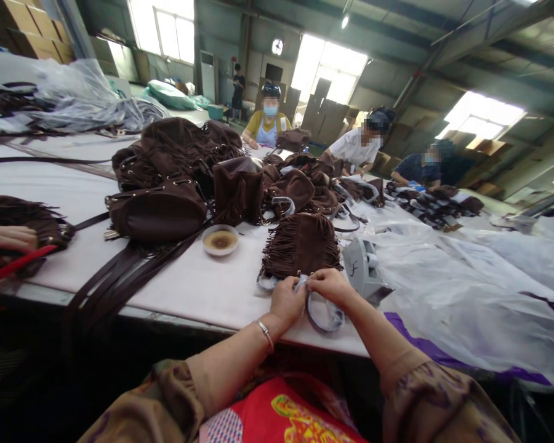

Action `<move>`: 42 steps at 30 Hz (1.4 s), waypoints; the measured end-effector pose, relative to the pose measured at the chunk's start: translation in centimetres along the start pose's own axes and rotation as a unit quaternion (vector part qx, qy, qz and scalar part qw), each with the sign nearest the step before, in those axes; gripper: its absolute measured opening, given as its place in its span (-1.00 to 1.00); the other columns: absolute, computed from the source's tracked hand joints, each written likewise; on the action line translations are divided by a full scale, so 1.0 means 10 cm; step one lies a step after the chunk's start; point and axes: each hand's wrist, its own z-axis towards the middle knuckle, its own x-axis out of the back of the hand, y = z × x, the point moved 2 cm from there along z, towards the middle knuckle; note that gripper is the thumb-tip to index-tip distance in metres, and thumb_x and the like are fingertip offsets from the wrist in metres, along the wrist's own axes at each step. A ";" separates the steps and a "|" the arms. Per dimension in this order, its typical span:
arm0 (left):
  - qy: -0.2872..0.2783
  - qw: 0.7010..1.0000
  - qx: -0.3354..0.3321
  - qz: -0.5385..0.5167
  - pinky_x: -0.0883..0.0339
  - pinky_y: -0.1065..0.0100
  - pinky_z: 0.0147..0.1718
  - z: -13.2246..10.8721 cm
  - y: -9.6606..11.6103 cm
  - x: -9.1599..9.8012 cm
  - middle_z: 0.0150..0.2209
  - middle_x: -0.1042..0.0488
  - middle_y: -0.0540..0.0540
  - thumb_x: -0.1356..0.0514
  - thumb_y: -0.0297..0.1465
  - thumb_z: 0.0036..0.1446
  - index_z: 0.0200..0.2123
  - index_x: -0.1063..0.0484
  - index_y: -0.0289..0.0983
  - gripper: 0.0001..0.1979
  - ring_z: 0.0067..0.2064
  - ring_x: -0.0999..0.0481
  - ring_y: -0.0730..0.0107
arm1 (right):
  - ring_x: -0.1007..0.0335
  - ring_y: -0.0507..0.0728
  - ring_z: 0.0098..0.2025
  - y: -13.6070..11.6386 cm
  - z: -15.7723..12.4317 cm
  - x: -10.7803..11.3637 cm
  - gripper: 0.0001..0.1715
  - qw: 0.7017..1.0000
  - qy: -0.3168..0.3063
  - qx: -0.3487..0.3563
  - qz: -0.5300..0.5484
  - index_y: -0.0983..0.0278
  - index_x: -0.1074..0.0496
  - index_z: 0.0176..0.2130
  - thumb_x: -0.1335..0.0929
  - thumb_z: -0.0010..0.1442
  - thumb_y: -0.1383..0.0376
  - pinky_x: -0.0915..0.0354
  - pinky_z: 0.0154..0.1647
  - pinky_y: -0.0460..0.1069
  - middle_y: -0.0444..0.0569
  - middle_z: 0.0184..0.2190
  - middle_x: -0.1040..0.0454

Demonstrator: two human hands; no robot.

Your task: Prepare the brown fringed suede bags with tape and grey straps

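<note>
In front of me a brown fringed bag (311,243) lies on the white table, its near edge towards me. My left hand (288,301) and my right hand (329,285) meet at that edge, fingers closed in a pinch. Between them is a plastic-wrapped strap (327,317), which loops down on the table under my right hand. A bit of clear wrapping shows at the fingertips of my left hand. Just right of the bag stands a grey tape dispenser (365,267) with dark writing on it.
Brown bags (175,160) are heaped across the table's middle, long straps hanging over the front edge. A small white bowl (220,240) holds brownish stuff. Clear plastic sheets (461,289) cover the right. At far left, a co-worker's hand (9,240) is near a red tool (21,263). Several people work beyond.
</note>
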 end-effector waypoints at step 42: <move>-0.138 0.942 0.234 -0.196 -0.40 0.43 -0.58 -0.35 0.00 0.08 -0.45 -0.53 -0.10 -0.24 -0.14 0.14 -0.33 -0.45 -0.32 -0.68 -0.50 -0.51 0.40 | 0.00 -0.06 -0.70 0.25 -0.49 -0.55 -0.38 0.922 -0.008 -0.059 0.382 0.27 -0.35 -0.40 -0.43 -0.07 -0.21 0.09 -0.71 -0.13 -0.24 -0.68 -0.24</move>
